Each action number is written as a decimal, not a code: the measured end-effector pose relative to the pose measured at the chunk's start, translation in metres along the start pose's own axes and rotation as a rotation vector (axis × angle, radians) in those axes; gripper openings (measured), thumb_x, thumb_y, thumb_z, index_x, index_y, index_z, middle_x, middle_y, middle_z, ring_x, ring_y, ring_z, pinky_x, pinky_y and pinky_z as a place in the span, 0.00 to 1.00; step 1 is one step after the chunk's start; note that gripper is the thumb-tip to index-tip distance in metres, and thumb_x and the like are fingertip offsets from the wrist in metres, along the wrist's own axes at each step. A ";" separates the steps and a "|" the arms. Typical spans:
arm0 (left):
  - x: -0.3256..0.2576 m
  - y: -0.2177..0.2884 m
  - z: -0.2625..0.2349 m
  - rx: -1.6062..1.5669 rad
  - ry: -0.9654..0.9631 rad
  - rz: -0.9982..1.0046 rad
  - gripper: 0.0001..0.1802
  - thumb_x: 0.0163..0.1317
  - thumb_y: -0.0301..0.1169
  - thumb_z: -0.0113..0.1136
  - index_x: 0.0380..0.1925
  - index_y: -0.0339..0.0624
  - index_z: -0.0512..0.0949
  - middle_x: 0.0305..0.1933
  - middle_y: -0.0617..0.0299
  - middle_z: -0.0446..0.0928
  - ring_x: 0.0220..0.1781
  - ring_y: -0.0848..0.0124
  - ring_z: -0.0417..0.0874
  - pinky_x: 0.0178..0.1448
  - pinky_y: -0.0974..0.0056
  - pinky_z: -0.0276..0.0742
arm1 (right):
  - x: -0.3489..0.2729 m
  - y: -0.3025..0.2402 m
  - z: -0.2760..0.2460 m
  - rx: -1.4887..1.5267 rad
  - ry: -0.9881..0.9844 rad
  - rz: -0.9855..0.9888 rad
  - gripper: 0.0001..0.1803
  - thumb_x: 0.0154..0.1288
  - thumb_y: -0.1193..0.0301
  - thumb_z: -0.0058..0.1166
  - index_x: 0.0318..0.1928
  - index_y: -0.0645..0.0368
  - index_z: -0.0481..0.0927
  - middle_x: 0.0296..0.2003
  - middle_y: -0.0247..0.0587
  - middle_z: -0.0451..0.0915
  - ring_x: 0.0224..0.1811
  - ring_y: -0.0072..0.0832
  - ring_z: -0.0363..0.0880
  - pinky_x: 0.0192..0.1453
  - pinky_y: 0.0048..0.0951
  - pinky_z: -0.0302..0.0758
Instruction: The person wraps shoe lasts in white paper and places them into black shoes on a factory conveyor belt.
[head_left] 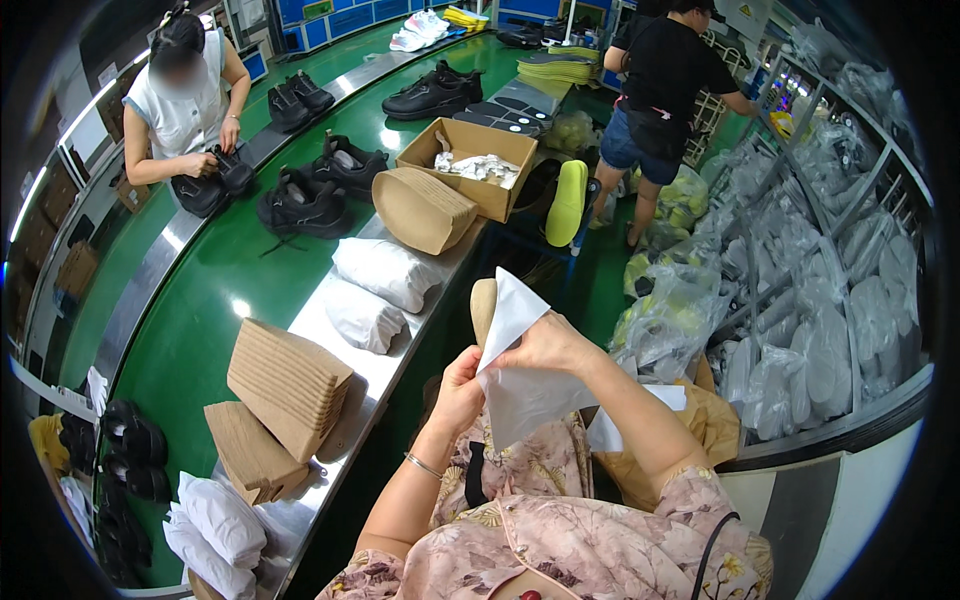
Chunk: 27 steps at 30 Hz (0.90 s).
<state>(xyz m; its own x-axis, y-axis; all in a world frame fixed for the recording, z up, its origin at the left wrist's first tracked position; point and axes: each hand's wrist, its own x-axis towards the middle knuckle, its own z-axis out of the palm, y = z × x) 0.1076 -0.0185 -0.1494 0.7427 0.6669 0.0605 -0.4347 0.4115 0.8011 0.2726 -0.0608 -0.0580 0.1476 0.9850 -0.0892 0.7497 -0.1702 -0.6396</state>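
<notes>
In front of my body I hold a brown moulded cardboard shoe insert (483,308) partly wrapped in a sheet of thin white paper (520,408). My left hand (460,388) is closed at the lower left edge, thumb and fingers pinching the paper against the insert. From the right, my right hand (550,345) is closed around the paper and the insert; its fingertips are partly hidden. One paper corner stands up above my right hand, and the loose part hangs below. The insert's rounded brown end shows at the upper left of the wrap.
On the metal ledge lie white paper-wrapped bundles (385,272) and stacked brown cardboard inserts (290,385). A carton (482,165) holds crumpled white paper. Black shoes (305,200) sit on the green conveyor (215,330). One co-worker (185,110) handles shoes; another (665,90) stands near a rack of bagged soles (820,270).
</notes>
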 end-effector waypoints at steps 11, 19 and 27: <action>-0.006 0.023 0.009 0.194 -0.040 -0.085 0.18 0.55 0.21 0.56 0.48 0.37 0.73 0.41 0.64 0.76 0.43 0.75 0.75 0.47 0.70 0.72 | -0.008 0.004 -0.002 -0.052 0.177 -0.073 0.52 0.31 0.48 0.67 0.58 0.63 0.64 0.47 0.55 0.72 0.49 0.50 0.73 0.55 0.40 0.70; 0.010 0.059 0.073 1.439 -0.011 0.703 0.31 0.48 0.32 0.67 0.51 0.33 0.68 0.52 0.43 0.68 0.53 0.49 0.67 0.58 0.50 0.62 | -0.017 0.006 0.016 -0.772 0.268 -0.080 0.52 0.47 0.51 0.57 0.70 0.52 0.47 0.39 0.54 0.68 0.41 0.45 0.69 0.44 0.39 0.65; 0.023 0.033 0.055 1.315 0.042 0.696 0.17 0.51 0.28 0.65 0.41 0.36 0.75 0.40 0.48 0.72 0.39 0.56 0.74 0.41 0.60 0.72 | -0.029 0.003 0.017 -0.812 0.250 -0.033 0.53 0.44 0.52 0.58 0.70 0.45 0.47 0.38 0.52 0.68 0.38 0.42 0.68 0.41 0.38 0.64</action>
<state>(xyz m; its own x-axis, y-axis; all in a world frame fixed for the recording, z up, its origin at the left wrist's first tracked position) 0.1380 -0.0238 -0.0885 0.5596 0.5156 0.6489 0.0896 -0.8160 0.5711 0.2592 -0.0890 -0.0706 0.1840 0.9710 0.1528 0.9724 -0.2025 0.1158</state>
